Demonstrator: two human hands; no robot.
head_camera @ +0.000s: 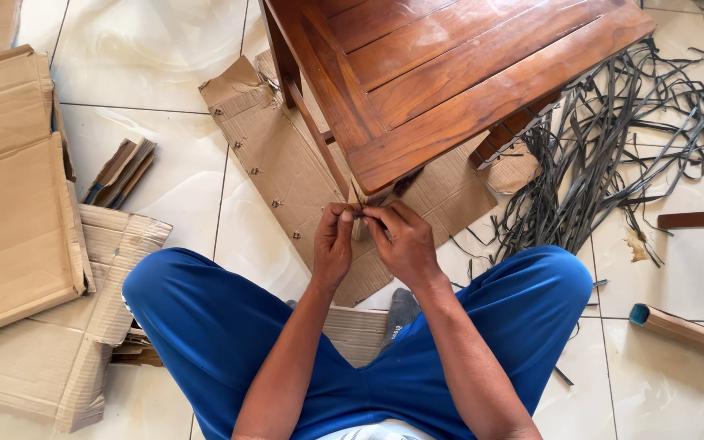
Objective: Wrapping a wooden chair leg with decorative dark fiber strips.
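Note:
My left hand (333, 246) and my right hand (403, 243) are brought together just below the near corner of a brown wooden table (450, 73). Both pinch a small thin dark item (359, 216) between thumbs and fingertips; what it is cannot be made out. The hands hover over a flat sheet of brown cardboard (275, 159) that lies on the tiled floor under the table and has several metal staples in it. My knees in blue trousers (205, 318) spread to either side.
A heap of black plastic straps (613, 130) lies at the right. Folded cardboard boxes (18, 220) are stacked at the left. A cardboard tube with a blue end (682, 327) and a wooden stick (698, 218) lie at the right on the white tiles.

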